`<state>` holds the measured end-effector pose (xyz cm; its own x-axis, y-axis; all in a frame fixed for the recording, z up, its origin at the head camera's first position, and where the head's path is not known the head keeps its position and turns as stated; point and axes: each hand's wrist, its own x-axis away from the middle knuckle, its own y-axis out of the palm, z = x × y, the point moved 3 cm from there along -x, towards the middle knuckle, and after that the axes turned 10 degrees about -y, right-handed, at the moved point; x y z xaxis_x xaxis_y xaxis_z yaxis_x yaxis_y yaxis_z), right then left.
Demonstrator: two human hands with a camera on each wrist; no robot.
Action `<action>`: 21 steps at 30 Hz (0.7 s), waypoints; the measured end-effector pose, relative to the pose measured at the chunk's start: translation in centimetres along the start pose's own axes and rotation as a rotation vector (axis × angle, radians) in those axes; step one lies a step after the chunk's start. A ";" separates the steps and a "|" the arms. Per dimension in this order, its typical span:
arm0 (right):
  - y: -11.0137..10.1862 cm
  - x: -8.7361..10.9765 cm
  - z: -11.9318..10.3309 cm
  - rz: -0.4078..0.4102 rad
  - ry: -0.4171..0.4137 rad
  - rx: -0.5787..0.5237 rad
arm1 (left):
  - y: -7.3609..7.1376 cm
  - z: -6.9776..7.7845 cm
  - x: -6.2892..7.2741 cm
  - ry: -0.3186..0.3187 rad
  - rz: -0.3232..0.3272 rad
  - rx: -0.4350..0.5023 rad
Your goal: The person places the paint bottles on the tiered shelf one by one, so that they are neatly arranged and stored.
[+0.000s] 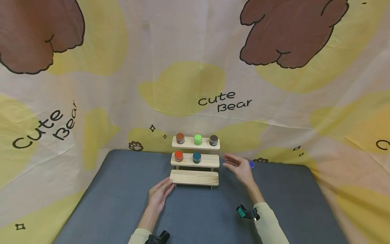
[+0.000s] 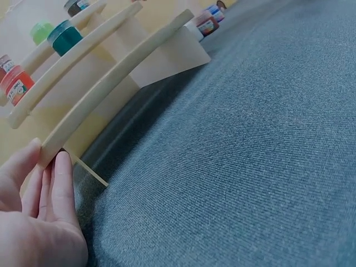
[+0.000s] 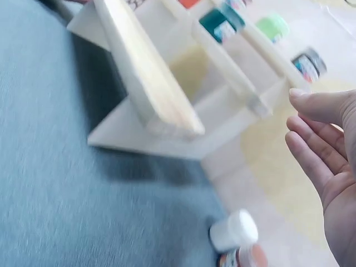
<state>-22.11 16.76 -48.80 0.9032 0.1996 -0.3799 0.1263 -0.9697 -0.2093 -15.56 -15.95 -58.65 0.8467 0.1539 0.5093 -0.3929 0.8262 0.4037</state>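
A three-tier wooden display stand (image 1: 194,177) stands at the back of the table. My left hand (image 1: 158,196) pinches the left end of its lowest tier, thumb and fingers about the board's end in the left wrist view. My right hand (image 1: 241,169) is held beside the right end of the middle tier, fingers loosely bent and nothing in them. Brown (image 1: 180,138), light green (image 1: 198,139) and dark (image 1: 213,140) paint jars line the top tier. On the middle tier sit a red jar (image 1: 178,156) and a teal jar (image 1: 196,157). The lowest tier is bare.
A blue-lidded jar (image 1: 251,165) shows behind my right hand. In the right wrist view a white-lidded jar (image 3: 235,230) and an orange-brown-lidded one (image 3: 253,256) stand on the table right of the stand. A printed cloth (image 1: 182,88) hangs behind the grey table (image 1: 122,189).
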 end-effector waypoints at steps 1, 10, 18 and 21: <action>-0.3 0.3 0.6 0.007 0.010 0.011 | 0.0 0.0 0.0 -0.002 0.004 0.002; -2.9 1.8 2.9 0.102 0.060 0.080 | 0.0 0.0 0.1 -0.012 0.011 -0.022; -4.6 3.0 4.7 0.110 0.073 0.231 | 0.1 0.0 0.1 -0.002 0.008 -0.014; -4.9 3.2 5.0 0.133 0.066 0.273 | 0.1 0.0 0.1 -0.005 0.014 -0.015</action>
<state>-21.87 22.87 -53.55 0.9302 0.0554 -0.3628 -0.1015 -0.9112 -0.3993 -15.49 -15.88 -58.60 0.8394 0.1631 0.5185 -0.3994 0.8321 0.3849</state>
